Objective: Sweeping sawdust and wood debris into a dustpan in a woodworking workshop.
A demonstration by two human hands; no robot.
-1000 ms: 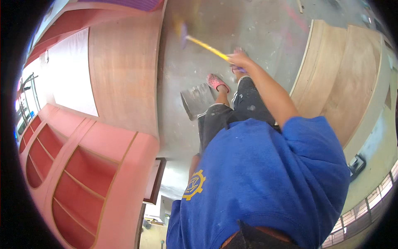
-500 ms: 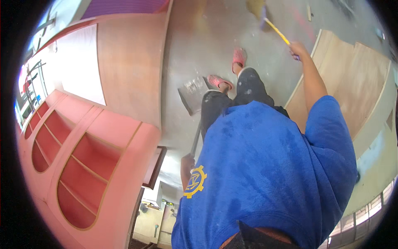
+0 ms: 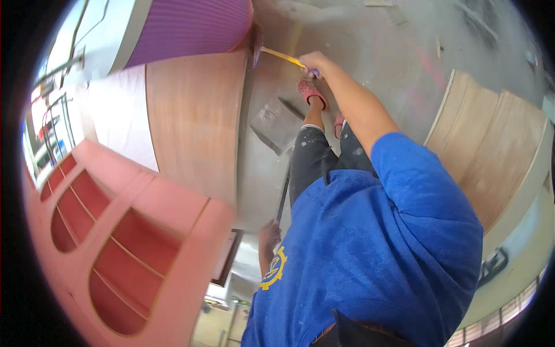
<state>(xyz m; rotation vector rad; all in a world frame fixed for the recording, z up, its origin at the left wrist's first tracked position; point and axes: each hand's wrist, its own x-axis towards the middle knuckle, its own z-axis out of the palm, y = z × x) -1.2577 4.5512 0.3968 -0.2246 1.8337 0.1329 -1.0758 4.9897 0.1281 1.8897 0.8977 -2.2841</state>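
Observation:
My right hand (image 3: 315, 62) is closed around the yellow handle of a broom (image 3: 281, 55), with a bit of purple at the grip. The broom's dark, blurred head (image 3: 256, 47) is beside the rounded end of a purple ribbed piece of furniture. Low by my left side, my left hand (image 3: 269, 236) grips the long handle of a dustpan (image 3: 277, 122). The grey metal pan is on the floor, left of my feet, its inside smudged with pale dust. Much of my left forearm is hidden by my blue shirt.
To the left stand a purple ribbed piece (image 3: 188, 29), a wood-faced panel (image 3: 196, 115) and a pink shelf unit (image 3: 136, 266) with rounded openings. Plywood sheets (image 3: 491, 144) are at the right. Small scraps (image 3: 438, 47) lie on the dusty grey floor (image 3: 370, 63).
My right hand has swung the broom leftward across the floor to the purple piece. The dustpan stays near my feet in my left hand. My feet and view have shifted.

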